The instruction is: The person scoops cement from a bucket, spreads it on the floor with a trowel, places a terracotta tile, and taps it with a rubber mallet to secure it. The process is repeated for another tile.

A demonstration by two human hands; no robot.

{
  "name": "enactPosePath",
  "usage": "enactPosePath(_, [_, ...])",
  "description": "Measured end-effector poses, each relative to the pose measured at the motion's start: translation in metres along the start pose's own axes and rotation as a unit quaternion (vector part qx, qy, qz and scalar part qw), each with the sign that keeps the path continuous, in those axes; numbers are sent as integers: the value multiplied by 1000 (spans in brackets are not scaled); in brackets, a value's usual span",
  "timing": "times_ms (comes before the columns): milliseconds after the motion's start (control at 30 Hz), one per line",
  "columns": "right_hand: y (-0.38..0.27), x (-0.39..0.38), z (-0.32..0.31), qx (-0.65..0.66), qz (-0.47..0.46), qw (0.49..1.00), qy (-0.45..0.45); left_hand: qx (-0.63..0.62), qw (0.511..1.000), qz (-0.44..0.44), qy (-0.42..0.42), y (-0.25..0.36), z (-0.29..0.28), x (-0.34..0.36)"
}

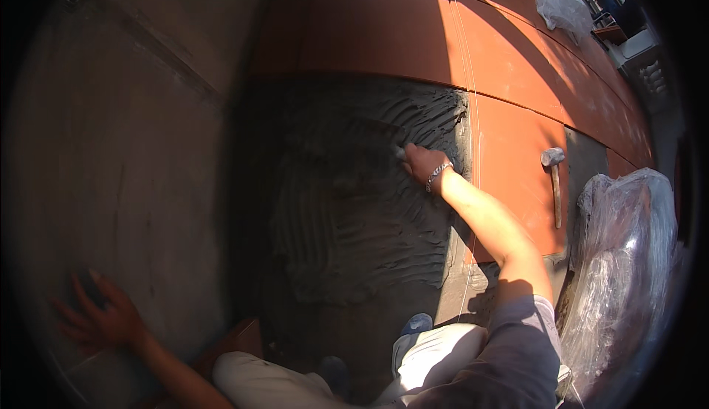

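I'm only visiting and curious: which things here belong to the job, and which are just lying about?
Likely part of the job: tool handle in the right hand, ridged mortar, orange tiles, mallet.

Probably just lying about: large plastic heap, smaller plastic heap.

Hard sunlight on the orange tiles (513, 176), glare on plastic wrap (624, 239), dim left side, bowed edges.

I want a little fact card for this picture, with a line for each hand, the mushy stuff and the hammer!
Left hand: fingers spread, apparently resting on a brown surface
Right hand: gripping a tool by its handle; the rest is hard to see
Mushy stuff: dark, mortar-like layer with ridges
Hammer: lying on a reddish tile
Right side: crumpled clear plastic
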State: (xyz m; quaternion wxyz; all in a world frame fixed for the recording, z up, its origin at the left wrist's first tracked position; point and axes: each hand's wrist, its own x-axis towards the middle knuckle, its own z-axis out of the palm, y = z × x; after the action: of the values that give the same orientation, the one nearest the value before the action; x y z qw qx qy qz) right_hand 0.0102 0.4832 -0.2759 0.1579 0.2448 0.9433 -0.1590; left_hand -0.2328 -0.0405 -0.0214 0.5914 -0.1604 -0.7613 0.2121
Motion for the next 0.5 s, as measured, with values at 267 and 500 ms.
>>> enactPosePath(267, [-8, 101, -15, -74, -6, 997, 0, 41, 999, 19, 6, -1, 2, -3])
enactPosePath(500, [-31, -30, 5, -172, -216, 944, -181, -21, 997, 57, 51, -5, 5, -2])
